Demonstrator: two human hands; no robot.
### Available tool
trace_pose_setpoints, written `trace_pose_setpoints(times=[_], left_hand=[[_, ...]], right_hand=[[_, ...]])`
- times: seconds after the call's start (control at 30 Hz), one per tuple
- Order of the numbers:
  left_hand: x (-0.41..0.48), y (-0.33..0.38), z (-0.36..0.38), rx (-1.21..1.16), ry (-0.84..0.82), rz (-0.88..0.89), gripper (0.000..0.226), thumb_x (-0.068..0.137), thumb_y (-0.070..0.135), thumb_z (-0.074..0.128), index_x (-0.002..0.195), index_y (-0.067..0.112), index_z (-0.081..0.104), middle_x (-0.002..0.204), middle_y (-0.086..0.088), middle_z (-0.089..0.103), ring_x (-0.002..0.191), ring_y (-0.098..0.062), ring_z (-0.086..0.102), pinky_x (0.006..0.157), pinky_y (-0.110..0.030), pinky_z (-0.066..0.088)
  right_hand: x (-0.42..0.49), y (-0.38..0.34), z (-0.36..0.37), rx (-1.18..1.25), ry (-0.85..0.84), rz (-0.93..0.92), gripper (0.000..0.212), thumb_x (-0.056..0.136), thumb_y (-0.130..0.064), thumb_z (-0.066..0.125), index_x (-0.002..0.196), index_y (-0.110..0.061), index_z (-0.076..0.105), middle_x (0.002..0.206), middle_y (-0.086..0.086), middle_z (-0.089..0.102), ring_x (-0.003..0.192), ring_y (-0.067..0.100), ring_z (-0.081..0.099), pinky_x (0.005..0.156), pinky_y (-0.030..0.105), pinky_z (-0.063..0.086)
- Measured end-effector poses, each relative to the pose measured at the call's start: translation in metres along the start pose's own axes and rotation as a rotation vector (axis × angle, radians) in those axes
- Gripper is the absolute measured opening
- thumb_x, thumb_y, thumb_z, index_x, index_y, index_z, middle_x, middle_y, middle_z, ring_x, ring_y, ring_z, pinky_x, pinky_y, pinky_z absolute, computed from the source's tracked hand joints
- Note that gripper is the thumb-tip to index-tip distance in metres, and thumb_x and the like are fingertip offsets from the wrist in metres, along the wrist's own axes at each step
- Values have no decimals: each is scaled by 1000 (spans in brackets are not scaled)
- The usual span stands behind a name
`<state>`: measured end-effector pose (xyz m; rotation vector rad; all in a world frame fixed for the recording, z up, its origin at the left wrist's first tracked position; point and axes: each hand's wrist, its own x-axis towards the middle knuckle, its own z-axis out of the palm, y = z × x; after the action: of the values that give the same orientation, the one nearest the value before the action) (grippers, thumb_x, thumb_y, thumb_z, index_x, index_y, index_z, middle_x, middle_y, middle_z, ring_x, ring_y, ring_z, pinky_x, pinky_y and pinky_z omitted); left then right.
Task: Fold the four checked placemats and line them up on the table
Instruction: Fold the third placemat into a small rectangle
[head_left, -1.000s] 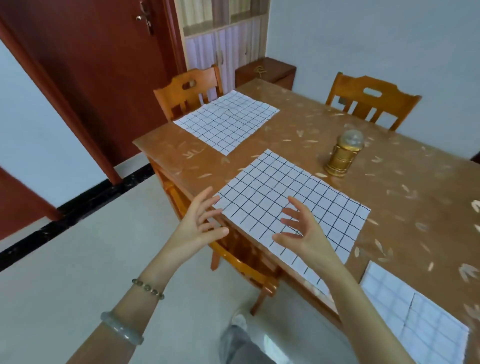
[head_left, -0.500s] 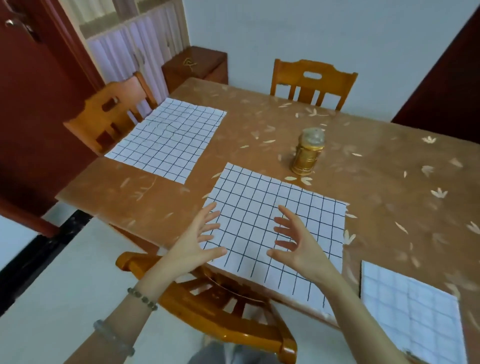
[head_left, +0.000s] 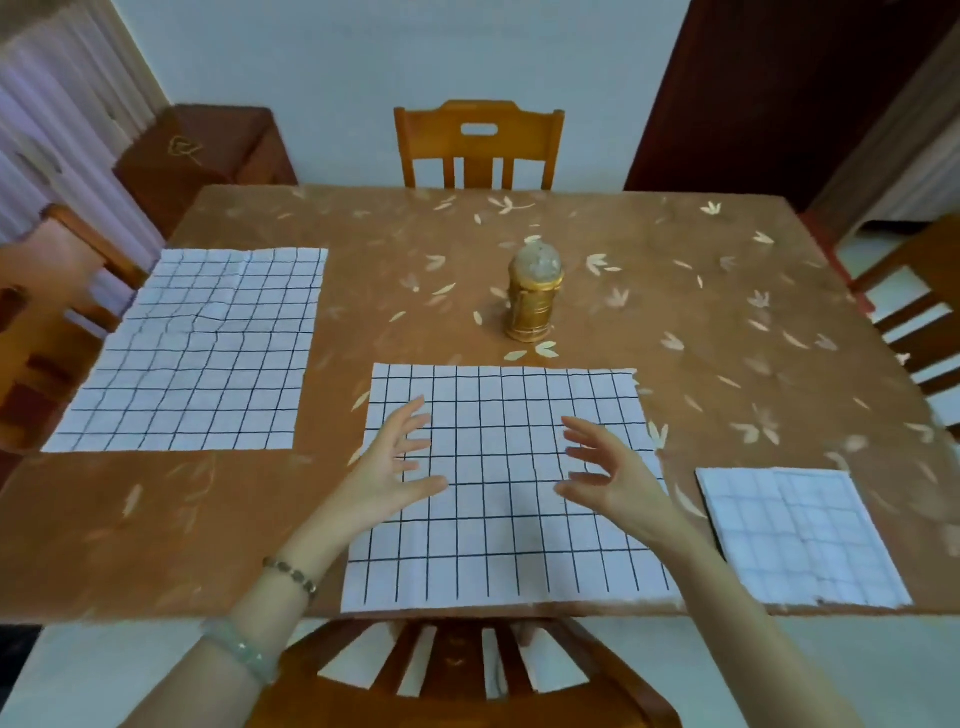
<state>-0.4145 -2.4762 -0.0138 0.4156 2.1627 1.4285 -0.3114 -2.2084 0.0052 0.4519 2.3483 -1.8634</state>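
Three white placemats with a black check lie on the brown table (head_left: 727, 322). The middle placemat (head_left: 498, 545) lies flat and unfolded at the near edge. My left hand (head_left: 395, 467) and my right hand (head_left: 608, 478) hover over it, palms facing each other, fingers spread and holding nothing. A second unfolded placemat (head_left: 197, 353), slightly wrinkled, lies at the left. A smaller folded placemat (head_left: 800, 535) rests at the near right corner.
A gold lantern-shaped jar (head_left: 535, 296) stands in the table's middle, just beyond the middle placemat. Wooden chairs stand at the far side (head_left: 478, 145), the left (head_left: 47, 291), the right (head_left: 919, 312) and tucked under the near edge (head_left: 457, 675). A dark cabinet (head_left: 202, 150) sits at back left.
My view has swung round from the table's corner to face its near edge squarely. Both hands stay raised and empty over the middle placemat.
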Motion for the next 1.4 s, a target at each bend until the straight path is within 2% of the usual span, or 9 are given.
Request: trace_pose_setpoints(times=[0.2,0.4,0.5,0.67,0.77,0.93,1.2,1.33,1.4], left_hand=[[65,-26,-33,38,148,-147,78,84,19,73,147,23,27,142,1,41,125,-18,47,97,-31,41],[137,-73,-52,220,317,-339,74,86,25,71,146,7,31,149,-13,37,134,-28,40,108,-41,35],[164,-89,-51,298,412,-378,64,86,28,69,140,5,42,142,-15,47,128,-30,46,103,-41,39],[196,-109,-53,304,544,-401,62,82,27,73,134,6,48,134,-13,53,123,-32,51,103,-48,43],[205,-111,-51,364,624,-418,62,78,24,77,131,4,50,128,-17,56,119,-34,52,100,-48,44],[218,-105,-48,306,621,-487,41,81,9,74,118,5,57,107,-12,64,92,-22,55,80,-32,42],[227,-100,-56,335,530,-542,9,82,10,73,89,8,68,91,-7,63,87,-22,55,77,-32,43],[226,-102,-53,368,549,-492,6,83,10,72,85,9,67,89,-6,64,87,-23,58,75,-32,42],[228,-103,-53,328,562,-509,19,81,10,73,96,10,62,95,-7,65,95,-27,60,78,-34,44]], right_hand=[[55,22,-38,-88,183,49,48,78,-2,72,118,-25,57,120,-3,59,111,14,56,78,16,52],[138,69,-78,-331,256,167,44,80,-9,69,122,-16,60,118,1,60,112,19,56,90,29,43],[173,94,-96,-421,297,225,41,81,-12,64,122,-14,60,117,7,62,113,22,55,83,27,38],[215,121,-120,-641,330,208,35,74,-11,56,108,-8,63,87,10,59,90,26,51,73,28,34],[228,133,-128,-746,288,186,38,77,-8,56,113,-12,64,96,8,57,98,29,51,79,27,34],[239,142,-133,-782,237,195,34,81,-8,56,113,-15,64,101,10,52,106,32,44,86,27,28],[252,117,-141,-871,50,208,11,79,-6,61,86,-7,69,83,0,57,107,29,47,87,30,31],[250,110,-140,-699,100,261,12,78,-3,62,73,-15,60,71,-10,57,83,19,53,62,20,37],[249,108,-138,-636,127,263,23,78,-2,59,67,-21,53,71,-14,55,81,15,52,61,18,35]])
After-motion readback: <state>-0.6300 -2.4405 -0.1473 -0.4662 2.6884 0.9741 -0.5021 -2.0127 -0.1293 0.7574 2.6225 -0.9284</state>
